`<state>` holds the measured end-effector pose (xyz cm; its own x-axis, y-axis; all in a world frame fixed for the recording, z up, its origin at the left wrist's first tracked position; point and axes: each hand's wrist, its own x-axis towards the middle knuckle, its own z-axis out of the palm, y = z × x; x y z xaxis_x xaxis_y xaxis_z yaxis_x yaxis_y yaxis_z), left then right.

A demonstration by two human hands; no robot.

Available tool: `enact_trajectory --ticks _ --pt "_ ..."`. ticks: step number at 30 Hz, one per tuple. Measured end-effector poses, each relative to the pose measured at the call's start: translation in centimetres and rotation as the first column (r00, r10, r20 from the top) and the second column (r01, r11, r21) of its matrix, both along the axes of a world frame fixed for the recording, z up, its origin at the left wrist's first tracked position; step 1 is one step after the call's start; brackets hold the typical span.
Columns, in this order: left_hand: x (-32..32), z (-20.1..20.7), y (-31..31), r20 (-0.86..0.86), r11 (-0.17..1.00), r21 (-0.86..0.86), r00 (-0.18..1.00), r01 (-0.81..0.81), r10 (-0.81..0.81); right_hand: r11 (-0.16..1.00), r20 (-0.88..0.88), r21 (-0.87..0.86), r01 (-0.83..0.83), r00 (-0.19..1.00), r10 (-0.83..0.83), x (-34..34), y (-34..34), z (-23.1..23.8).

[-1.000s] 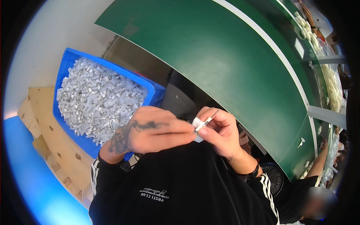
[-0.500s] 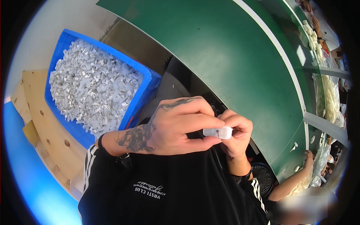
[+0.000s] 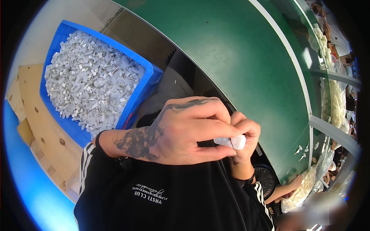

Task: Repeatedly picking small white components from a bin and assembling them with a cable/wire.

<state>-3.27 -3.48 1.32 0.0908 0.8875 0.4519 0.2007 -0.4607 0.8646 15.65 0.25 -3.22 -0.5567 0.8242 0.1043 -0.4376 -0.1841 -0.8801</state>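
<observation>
A small translucent white plastic piece (image 3: pixel 238 142) with a thin dark metal strip on it is held in front of my chest. My left hand (image 3: pixel 189 129) closes on its left part, with thumb and fingers on either side of it. The tattooed back of this hand faces up and hides part of the piece. My right hand (image 3: pixel 247 133) is closed at the other end of the piece, its fingers bent against it. The fingertips of both hands nearly meet there. What lies deeper inside the right fingers is hidden.
A blue bin (image 3: pixel 151 71) at the left is heaped with similar white pieces (image 3: pixel 92 77). A green table (image 3: pixel 231 50) stretches ahead to the right; small white pieces (image 3: pixel 300 150) lie on it. Another person's hand (image 3: pixel 295 181) is beside a clear plastic bag (image 3: pixel 302 190). A black fan (image 3: pixel 264 181) stands below.
Both hands still hold the white piece, which is turned slightly. The other person's hand has drawn back from the table toward the bag, and more small pieces lie on the table there.
</observation>
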Motion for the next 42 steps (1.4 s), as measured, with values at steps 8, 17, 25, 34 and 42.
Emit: enact_trajectory --ticks 8,17,25,34,42 --pt "0.3 -0.8 0.2 -0.004 0.998 0.047 0.999 -0.043 0.043 0.998 -0.050 -0.054 -0.010 0.999 0.008 -0.2 0.0 -0.5" --pt "-2.2 -1.2 -1.1 -0.009 0.987 -0.053 0.988 -0.152 0.152 0.944 0.035 -0.322 0.069 0.998 -0.061 -2.2 -0.1 1.4" --pt "-18.0 -7.8 -6.9 -0.078 0.617 -0.436 0.710 -0.655 0.700 0.927 0.206 -0.230 0.296 0.946 -0.251 6.6 14.0 -2.0" --pt "-39.1 -13.0 -12.4 -0.720 -0.026 0.216 -0.177 -0.976 0.671 0.911 0.255 -0.351 0.216 0.958 -0.129 23.3 49.2 -7.3" --pt "-53.0 -21.8 -20.3 -0.711 0.386 0.288 0.074 -0.877 0.699 0.836 0.298 0.285 0.469 0.786 -0.542 20.3 41.5 -8.6"
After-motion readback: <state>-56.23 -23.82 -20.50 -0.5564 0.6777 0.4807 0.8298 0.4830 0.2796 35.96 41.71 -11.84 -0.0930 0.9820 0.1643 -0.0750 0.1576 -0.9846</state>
